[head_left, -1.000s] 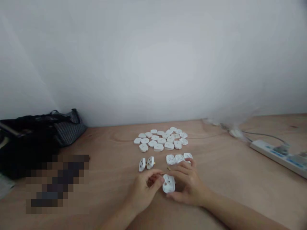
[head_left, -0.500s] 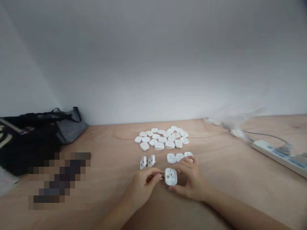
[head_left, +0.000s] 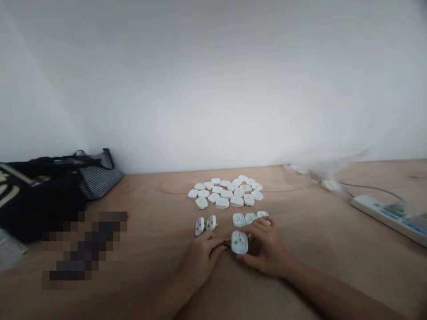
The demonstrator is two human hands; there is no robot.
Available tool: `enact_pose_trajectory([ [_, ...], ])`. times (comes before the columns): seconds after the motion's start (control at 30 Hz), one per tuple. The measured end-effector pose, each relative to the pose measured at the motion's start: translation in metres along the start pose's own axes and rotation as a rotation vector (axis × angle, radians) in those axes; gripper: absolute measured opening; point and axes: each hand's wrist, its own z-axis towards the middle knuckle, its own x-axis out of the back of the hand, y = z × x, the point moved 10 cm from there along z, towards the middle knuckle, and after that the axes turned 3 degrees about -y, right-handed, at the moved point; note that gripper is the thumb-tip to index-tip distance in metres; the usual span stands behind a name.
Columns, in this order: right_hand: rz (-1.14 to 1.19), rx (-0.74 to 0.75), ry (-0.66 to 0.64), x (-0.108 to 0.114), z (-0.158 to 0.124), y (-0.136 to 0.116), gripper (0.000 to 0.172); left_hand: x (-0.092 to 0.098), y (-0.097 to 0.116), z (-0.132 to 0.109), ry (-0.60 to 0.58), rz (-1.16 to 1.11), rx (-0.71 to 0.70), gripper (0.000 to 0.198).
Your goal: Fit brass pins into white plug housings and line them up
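Just in front of me, a white plug housing (head_left: pixel 239 242) stands with its hollow inside facing me. My right hand (head_left: pixel 267 249) grips it, thumb at the lower edge and fingers at the top. My left hand (head_left: pixel 206 254) is closed in a pinch at the housing's left side, on a small brass-coloured piece (head_left: pixel 228 240) mostly hidden by the fingertips. Beyond the left hand, two plug halves with pins (head_left: pixel 199 226) stand on edge. Three more plug housings (head_left: pixel 239 220) lie in a row behind the right hand, whose fingers partly cover them.
Several white plug covers (head_left: pixel 222 203) lie grouped farther back on the wooden table (head_left: pixel 156 249). A power strip (head_left: pixel 387 213) with a grey cable and a clear plastic bag (head_left: pixel 327 171) are to the right. Leftward are a black bag (head_left: pixel 40 200) and a pixelated dark object (head_left: pixel 90 244).
The plug housing has tilted slightly and shifted a little upward and right. My left fingers have moved slightly, staying closed beside it. My right hand keeps nearly the same place.
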Motion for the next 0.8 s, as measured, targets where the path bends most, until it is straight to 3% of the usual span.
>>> enact_pose_trajectory([
  [0.27, 0.006, 0.025, -0.017, 0.000, 0.002, -0.006, 0.040, 0.000, -0.003, -0.002, 0.087, -0.005, -0.042, 0.019],
  [0.53, 0.009, 0.029, -0.023, -0.002, 0.001, -0.005, 0.042, 0.016, 0.000, -0.007, 0.158, -0.085, -0.011, 0.014],
  [0.8, 0.042, 0.057, -0.086, -0.006, 0.003, -0.013, 0.043, 0.033, 0.030, -0.010, 0.251, -0.193, -0.208, 0.014],
])
